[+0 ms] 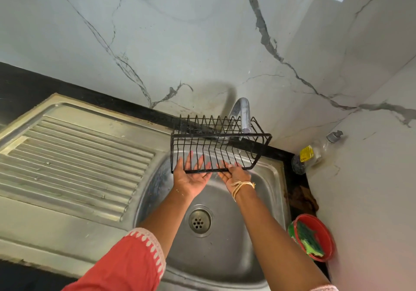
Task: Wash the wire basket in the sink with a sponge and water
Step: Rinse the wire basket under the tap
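wire basket [216, 146] on both flat palms, left hand [191, 178], right hand [235, 176], long axis crosswise, under tap [244, 115], above sink [225, 257].

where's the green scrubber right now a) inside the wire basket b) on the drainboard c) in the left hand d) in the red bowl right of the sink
d: the green scrubber lies in the red bowl on the counter to the right of the sink, while the left hand and right hand both support the wire basket from below under the tap.
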Motion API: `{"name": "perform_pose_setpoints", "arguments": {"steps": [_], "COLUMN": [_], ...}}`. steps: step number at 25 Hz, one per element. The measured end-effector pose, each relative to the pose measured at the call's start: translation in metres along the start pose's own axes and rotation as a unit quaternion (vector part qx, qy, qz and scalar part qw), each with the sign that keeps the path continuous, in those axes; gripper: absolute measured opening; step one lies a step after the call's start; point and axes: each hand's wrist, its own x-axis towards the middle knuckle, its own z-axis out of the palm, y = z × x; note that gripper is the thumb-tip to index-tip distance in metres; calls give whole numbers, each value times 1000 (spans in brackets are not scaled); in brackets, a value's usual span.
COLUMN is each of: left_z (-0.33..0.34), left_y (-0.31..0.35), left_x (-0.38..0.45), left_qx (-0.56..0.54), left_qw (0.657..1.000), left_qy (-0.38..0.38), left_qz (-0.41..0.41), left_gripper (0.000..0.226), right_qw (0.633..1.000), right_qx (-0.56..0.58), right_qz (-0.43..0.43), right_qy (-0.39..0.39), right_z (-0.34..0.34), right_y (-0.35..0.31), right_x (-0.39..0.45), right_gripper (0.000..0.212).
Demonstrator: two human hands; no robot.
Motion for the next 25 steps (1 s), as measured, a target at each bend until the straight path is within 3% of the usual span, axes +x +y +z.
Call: {"name": "perform_pose_setpoints", "arguments": {"steps": [2, 3, 4, 5, 6, 7, 9, 11, 14, 17, 19, 22, 23, 25], "left_z": [7, 8, 7, 8, 10, 12, 17, 19, 26, 31, 34, 31, 28, 23], "left_y": [-1, -3, -4, -4, -5, -7, -14, -24, -29, -25, -25, -33, -35, -34], "left_x": [6, 9, 14, 19, 25, 30, 37, 42, 51, 61, 60, 62, 65, 70], "left_qx": [-38, -43, -45, -38, -31, -19, -5, 16, 37, 53, 37, -3, 10, 75], "left_qw": [999, 999, 999, 999, 999, 999, 999, 998, 997, 995, 994, 992, 992, 991], "left_qy": [-2, -4, -8, -6, -8, -7, -1, 0, -12, -19, -25, -44, -49, -60], "left_qz": [-9, -10, -11, -14, -19, -29, -51, -64, -71, -88, -104, -117, -114, -97], "left_gripper": [42, 43, 44, 44, 45, 45, 46, 48, 50, 47, 46, 46, 45, 45], "right_qw": [995, 978, 929, 848, 756, 689, 594, 546, 525, 474, 464, 505, 518, 523], "right_qx": [-96, -208, -367, -520, -622, -653, -656, -696, -756, -764, -769, -766, -769, -768], "right_qz": [3, 9, -7, -57, -158, -277, -455, -463, -390, -422, -431, -393, -371, -369], "right_qy": [21, 24, 42, 80, 130, 148, 102, 52, -9, -111, -88, 56, 54, -19], "right_z": [-4, -8, -13, -21, -27, -31, -36, -37, -34, -38, -53, -64, -56, -31], "right_y": [-9, -13, -15, -16, -16, -13, -4, 10, 24, 18, 4, 1, 9, 24], "right_x": [5, 7, 8, 11, 12, 13, 11, 13, 12, 15, 21, 16, 14, 11], "right_gripper": [14, 12, 23, 30, 28, 25, 28, 45, 69, 68, 65, 70, 73, 75]}}
